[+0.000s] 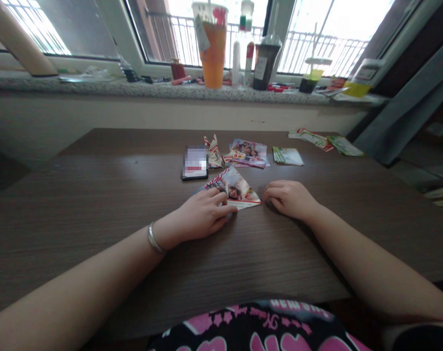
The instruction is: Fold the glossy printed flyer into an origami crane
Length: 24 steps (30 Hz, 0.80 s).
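Flyer (236, 189) folded into a triangle is lying mid-frame on the table (97, 195). Left hand (202, 214) is clamping down on its lower left edge, fingers on top and thumb against the rim. Right hand (289, 197) is resting just right of it, fingers curled in, gripping nothing. Phone (194, 162) is sitting just above, and more flyers (247, 153) are piling up beside that.
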Available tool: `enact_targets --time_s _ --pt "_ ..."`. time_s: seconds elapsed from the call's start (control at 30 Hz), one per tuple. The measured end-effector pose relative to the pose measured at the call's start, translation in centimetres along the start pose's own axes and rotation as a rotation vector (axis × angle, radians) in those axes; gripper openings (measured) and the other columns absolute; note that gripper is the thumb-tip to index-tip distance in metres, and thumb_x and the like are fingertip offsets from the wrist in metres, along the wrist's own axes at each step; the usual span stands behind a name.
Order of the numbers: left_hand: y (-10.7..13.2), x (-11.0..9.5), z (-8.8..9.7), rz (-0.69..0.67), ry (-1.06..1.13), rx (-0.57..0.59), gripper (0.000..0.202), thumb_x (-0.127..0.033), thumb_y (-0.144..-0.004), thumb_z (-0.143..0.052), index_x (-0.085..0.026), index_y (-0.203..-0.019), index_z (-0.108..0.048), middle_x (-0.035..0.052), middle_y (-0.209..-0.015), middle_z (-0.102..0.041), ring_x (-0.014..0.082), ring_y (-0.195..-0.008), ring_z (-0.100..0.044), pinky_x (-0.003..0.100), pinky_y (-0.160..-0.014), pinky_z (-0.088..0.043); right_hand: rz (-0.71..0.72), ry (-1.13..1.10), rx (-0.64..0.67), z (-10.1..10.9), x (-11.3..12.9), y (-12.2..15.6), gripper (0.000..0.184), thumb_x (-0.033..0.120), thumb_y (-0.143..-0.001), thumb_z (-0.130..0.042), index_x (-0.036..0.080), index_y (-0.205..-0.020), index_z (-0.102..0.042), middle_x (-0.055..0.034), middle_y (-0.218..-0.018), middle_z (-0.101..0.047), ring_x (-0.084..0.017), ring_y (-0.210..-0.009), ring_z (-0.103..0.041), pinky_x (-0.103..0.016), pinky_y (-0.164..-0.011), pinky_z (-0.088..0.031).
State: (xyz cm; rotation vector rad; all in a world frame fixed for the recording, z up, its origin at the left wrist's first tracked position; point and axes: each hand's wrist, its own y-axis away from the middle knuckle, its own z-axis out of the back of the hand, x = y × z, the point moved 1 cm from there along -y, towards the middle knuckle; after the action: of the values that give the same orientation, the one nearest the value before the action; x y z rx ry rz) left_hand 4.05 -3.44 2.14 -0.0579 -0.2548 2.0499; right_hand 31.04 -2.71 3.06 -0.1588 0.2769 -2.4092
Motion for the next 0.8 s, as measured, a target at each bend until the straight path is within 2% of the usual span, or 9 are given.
enact_targets --time_s 0.1,0.2,0.27,0.8 --pt "-0.1 0.0 0.2 -0.002 0.000 -0.014 0.029 -0.031 -0.095 -0.045 -0.026 -0.120 -0.060 0.0085 -0.108 -0.058 0.0227 -0.100 -0.053 0.037 -0.091 -0.043 0.116 -0.119 -0.059 -0.1 0.9 -0.2 0.028 0.010 -0.085 -0.046 0.019 -0.093 -0.072 -0.0049 -0.097 -0.072 -0.018 -0.090 -0.063 -0.031 -0.083 -0.047" --pt "-0.2 0.0 0.3 -0.004 -0.002 -0.018 0.031 -0.031 -0.095 -0.045 -0.026 -0.121 -0.059 0.0086 -0.108 -0.058 0.0220 -0.097 -0.054 0.037 -0.089 -0.044 0.241 -0.189 -0.030 -0.4 1.8 -0.4 0.031 0.010 -0.087 -0.046 0.018 -0.106 -0.070 -0.0078 -0.104 -0.071 -0.019 -0.096 -0.061 -0.035 -0.089 -0.048" --pt "-0.3 0.0 0.3 -0.001 -0.007 -0.012 0.031 -0.031 -0.095 -0.045 -0.026 -0.122 -0.059 0.0084 -0.107 -0.057 0.0218 -0.096 -0.053 0.037 -0.089 -0.044 0.274 -0.202 0.001 -0.7 2.1 -0.6 0.033 0.010 -0.088 -0.046 0.017 -0.109 -0.069 -0.0087 -0.107 -0.070 -0.020 -0.099 -0.061 -0.037 -0.091 -0.049" --pt "-0.8 -0.2 0.0 0.002 0.018 -0.025 0.031 -0.028 -0.095 -0.046 -0.027 -0.124 -0.057 0.0087 -0.115 -0.056 0.0217 -0.101 -0.053 0.036 -0.090 -0.044 0.248 -0.141 -0.015 -1.1 2.8 -1.0 0.033 0.011 -0.087 -0.049 0.022 -0.110 -0.069 -0.0077 -0.109 -0.066 -0.021 -0.099 -0.057 -0.036 -0.089 -0.048"
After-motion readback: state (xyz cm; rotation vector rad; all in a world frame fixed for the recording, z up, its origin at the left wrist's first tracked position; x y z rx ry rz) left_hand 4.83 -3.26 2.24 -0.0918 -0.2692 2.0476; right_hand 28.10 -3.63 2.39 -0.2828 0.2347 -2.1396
